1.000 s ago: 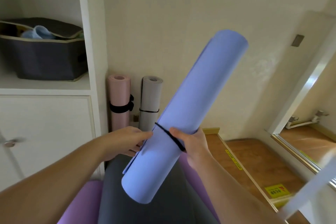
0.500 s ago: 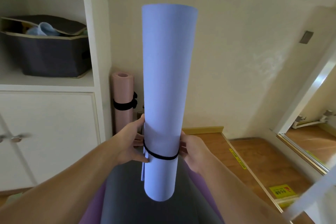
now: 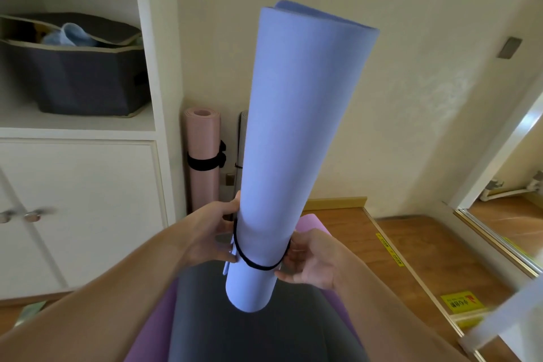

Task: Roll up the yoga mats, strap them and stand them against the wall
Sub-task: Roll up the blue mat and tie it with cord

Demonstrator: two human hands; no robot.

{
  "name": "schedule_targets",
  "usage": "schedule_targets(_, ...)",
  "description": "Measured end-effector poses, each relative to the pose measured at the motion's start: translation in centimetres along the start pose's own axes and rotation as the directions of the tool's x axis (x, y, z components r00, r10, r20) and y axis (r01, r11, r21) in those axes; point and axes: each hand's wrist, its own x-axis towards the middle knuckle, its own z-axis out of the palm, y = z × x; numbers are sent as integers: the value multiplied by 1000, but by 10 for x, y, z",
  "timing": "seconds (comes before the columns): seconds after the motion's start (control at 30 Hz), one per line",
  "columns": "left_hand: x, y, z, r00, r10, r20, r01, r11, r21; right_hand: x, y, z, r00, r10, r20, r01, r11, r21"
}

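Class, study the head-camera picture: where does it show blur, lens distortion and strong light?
Head view: the cabinet knobs are smeared by motion blur; the pale bar at lower right is soft and out of focus; wide-angle distortion bends the white shelf post; the blue mat is evenly lit, and the doorway frame glares brightly.

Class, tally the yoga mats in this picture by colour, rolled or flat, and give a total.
Blue mat: 1
Pink mat: 1
Grey mat: 1
Purple mat: 1
Dark grey mat: 1
Total: 5
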Motion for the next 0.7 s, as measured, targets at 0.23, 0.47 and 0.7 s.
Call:
schedule_targets(0.23,0,-3,2,997,23,-73,-20,999,41,0,-7,15,993,-83,-86,80,996,-37)
schedule_targets(0.47,5,1,15,958,195,-210,-154,969,195,-7,-4,23,934,-337,-118,297,917,-266)
schedule_targets(0.7,-16,12,33,955,192,-225,-140,963,228,-10,-17,10,965,-239,-111,230,969,-86)
